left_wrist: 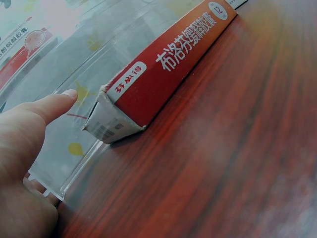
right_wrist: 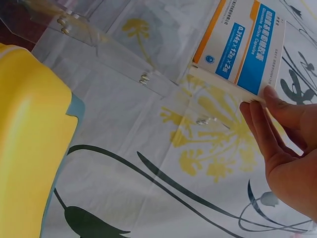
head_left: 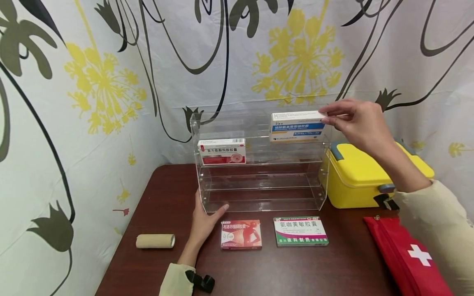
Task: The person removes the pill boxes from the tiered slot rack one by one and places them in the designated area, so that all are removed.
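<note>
A clear acrylic tiered rack (head_left: 259, 204) stands on the table. My left hand (head_left: 203, 222) holds its lower left corner, thumb in front and the other fingers partly hidden behind the side panel. At the rack's upper right, my right hand (head_left: 364, 123) pinches the right end of a white, blue and orange medicine box (head_left: 296, 127) between thumb and fingers. In the right wrist view, the thumb lies on the printed face of this box (right_wrist: 242, 44). A white and red medicine box (head_left: 222, 153) sits on a tier at the left.
In front of the rack lie a red-orange medicine box (head_left: 241, 235) and a green and white medicine box (head_left: 300, 232). A cardboard tube (head_left: 155, 241) lies at the left. To the right are a yellow case (head_left: 355, 185) and a red pouch with a white cross (head_left: 411, 255).
</note>
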### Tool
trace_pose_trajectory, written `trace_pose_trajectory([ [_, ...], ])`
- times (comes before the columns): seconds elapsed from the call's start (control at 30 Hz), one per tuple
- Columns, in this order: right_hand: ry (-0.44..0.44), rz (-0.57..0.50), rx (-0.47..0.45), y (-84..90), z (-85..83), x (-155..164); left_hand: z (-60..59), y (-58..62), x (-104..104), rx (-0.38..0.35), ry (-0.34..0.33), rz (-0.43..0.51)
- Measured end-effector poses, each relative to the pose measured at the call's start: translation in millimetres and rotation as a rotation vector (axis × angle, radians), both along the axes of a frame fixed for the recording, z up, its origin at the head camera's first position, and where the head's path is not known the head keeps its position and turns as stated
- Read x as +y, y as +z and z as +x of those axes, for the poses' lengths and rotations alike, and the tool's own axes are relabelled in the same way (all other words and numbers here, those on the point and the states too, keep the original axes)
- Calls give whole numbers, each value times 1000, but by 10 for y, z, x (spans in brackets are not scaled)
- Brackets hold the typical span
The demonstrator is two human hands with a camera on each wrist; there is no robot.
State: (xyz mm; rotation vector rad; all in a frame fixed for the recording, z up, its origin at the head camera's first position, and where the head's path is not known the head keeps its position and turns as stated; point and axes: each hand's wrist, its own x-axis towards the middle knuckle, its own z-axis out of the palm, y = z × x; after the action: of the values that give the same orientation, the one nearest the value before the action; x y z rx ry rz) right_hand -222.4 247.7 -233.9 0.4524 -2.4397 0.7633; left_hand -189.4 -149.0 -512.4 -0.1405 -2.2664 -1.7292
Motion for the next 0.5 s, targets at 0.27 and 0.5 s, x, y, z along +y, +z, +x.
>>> trace_pose_trajectory([
  [0.27,32,-100,33,24,166,40,5,-34,-10,-6,4,-4],
  [0.5,112,-149,-102,-80,488,201,-19,-16,-11,7,-6,0],
])
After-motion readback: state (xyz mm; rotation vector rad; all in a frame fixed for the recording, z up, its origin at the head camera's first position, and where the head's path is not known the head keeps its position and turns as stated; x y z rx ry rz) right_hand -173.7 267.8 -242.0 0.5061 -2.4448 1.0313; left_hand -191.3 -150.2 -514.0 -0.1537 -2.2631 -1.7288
